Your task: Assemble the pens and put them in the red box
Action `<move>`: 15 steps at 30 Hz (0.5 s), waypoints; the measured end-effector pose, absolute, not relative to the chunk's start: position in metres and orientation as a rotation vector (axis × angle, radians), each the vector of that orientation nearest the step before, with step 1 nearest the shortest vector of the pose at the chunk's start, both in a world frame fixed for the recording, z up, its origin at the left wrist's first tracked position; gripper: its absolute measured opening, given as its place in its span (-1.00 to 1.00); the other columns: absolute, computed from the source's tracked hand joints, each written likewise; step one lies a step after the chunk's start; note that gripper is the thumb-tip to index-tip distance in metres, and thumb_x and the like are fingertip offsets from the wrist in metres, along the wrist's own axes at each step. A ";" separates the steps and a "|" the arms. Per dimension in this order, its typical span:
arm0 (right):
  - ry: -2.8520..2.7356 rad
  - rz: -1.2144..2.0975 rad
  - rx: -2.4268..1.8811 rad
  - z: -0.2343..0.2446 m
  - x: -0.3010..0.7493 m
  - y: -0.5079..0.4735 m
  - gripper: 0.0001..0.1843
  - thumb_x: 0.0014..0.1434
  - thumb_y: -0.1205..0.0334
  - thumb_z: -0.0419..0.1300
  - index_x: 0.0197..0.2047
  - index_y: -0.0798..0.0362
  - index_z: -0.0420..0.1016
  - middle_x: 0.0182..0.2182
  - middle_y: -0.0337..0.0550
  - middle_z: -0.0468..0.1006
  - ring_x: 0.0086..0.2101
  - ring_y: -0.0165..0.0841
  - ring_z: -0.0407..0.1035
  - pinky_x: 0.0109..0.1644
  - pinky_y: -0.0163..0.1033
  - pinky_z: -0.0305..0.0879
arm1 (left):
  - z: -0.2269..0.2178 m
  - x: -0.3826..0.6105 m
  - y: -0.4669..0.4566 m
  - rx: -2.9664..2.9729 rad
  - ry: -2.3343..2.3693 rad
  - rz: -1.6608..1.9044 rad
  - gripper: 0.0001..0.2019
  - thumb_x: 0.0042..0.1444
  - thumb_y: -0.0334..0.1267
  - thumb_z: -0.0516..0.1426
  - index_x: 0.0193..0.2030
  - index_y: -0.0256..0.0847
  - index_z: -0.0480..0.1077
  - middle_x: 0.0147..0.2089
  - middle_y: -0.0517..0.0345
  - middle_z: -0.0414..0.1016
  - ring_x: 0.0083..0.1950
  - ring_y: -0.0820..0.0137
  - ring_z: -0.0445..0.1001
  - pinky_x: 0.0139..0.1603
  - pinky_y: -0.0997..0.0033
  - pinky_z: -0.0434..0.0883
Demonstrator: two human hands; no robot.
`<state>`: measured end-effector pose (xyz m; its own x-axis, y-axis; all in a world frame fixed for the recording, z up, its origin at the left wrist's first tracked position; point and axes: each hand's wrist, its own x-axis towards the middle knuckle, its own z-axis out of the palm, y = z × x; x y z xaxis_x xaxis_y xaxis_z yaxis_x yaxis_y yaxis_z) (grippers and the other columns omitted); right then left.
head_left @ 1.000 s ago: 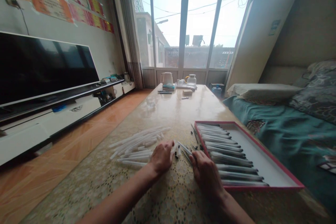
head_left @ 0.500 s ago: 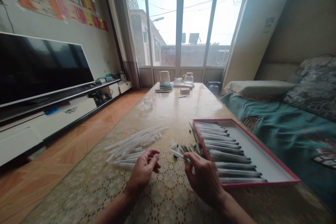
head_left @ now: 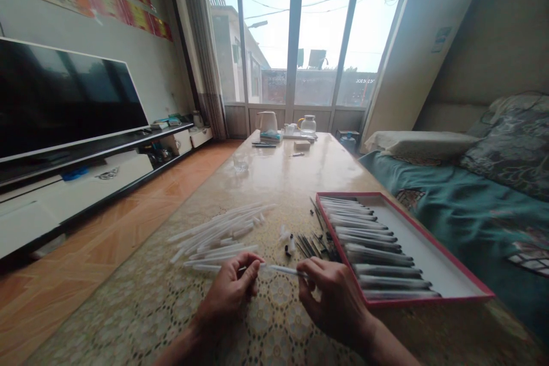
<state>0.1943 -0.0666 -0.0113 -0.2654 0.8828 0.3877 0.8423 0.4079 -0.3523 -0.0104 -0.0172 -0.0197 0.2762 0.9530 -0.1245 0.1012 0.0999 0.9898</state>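
Over the tabletop (head_left: 274,183), between its left edge and the red-rimmed box (head_left: 419,251), our right hand (head_left: 334,289) grasps a slim white tube (head_left: 283,269) by one end, while our left fingertips pinch a small pale piece (head_left: 263,267), too blurred to name. We judge the tube light, stiff and slippery, best pinched gently near its end, without bending.

Long table with a beige, floral-patterned surface (head_left: 274,326), bearing translucent white plastic tubes (head_left: 223,253) beyond the left fingers (head_left: 247,278); thin black rods (head_left: 306,246) just beyond the right fingers (head_left: 312,266); a shallow, red-rimmed white box (head_left: 422,246) right of these; a clear glass cup (head_left: 241,166) well ahead of both.
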 end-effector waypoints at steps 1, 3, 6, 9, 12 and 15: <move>-2.146 0.105 -1.457 -0.011 0.194 -0.067 -0.86 0.11 0.36 0.01 -0.35 0.02 0.37 -0.53 -0.29 0.39 -0.51 -0.45 0.30 -0.38 -0.35 0.06 | -0.020 -0.011 -0.017 1.315 1.106 0.860 -0.63 -0.06 0.06 0.15 -0.33 -0.25 0.36 -0.70 0.39 0.21 -0.65 0.52 0.17 -0.60 0.53 0.11; -2.148 0.106 -1.443 -0.011 0.194 -0.067 -0.86 0.11 0.37 0.01 -0.33 0.02 0.38 -0.52 -0.28 0.39 -0.51 -0.45 0.30 -0.38 -0.35 0.06 | -0.022 -0.011 -0.018 1.325 1.093 0.838 -0.63 -0.04 0.05 0.14 -0.32 -0.26 0.36 -0.69 0.37 0.24 -0.65 0.52 0.17 -0.61 0.53 0.10; -2.163 0.110 -1.401 -0.013 0.194 -0.067 -0.85 0.12 0.37 0.01 -0.28 0.03 0.39 -0.50 -0.26 0.40 -0.50 -0.45 0.30 -0.38 -0.35 0.06 | -0.025 -0.010 -0.018 1.315 1.073 0.834 -0.64 -0.02 0.05 0.13 -0.32 -0.27 0.35 -0.69 0.36 0.25 -0.66 0.53 0.17 -0.62 0.54 0.09; -2.205 0.115 -1.364 -0.016 0.194 -0.065 -0.85 0.16 0.35 0.00 -0.25 0.03 0.37 -0.48 -0.27 0.40 -0.49 -0.45 0.30 -0.39 -0.35 0.05 | -0.026 -0.010 -0.019 1.300 1.049 0.840 -0.65 -0.02 0.03 0.15 -0.32 -0.27 0.35 -0.69 0.37 0.25 -0.67 0.55 0.18 -0.63 0.55 0.11; -2.248 0.020 -1.369 -0.018 0.193 -0.063 -0.87 0.22 0.31 0.00 -0.27 0.01 0.36 -0.48 -0.27 0.41 -0.50 -0.44 0.29 -0.43 -0.33 0.01 | -0.026 -0.008 -0.019 1.253 1.005 0.850 -0.64 -0.06 0.05 0.17 -0.35 -0.25 0.34 -0.68 0.37 0.25 -0.69 0.56 0.21 -0.66 0.57 0.12; -2.305 -0.192 -1.380 -0.015 0.192 -0.061 -0.88 0.23 0.30 0.03 -0.31 0.00 0.37 -0.48 -0.27 0.42 -0.48 -0.39 0.28 -0.40 -0.28 -0.01 | -0.025 -0.007 -0.019 1.191 0.970 0.827 -0.63 -0.10 0.07 0.19 -0.38 -0.23 0.31 -0.65 0.35 0.31 -0.71 0.55 0.26 -0.70 0.56 0.15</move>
<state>0.1920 -0.0607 -0.0148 -0.4019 0.8029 0.4403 0.8646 0.4911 -0.1064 -0.0071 -0.0194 -0.0253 0.3737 0.9121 -0.1686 -0.0215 0.1902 0.9815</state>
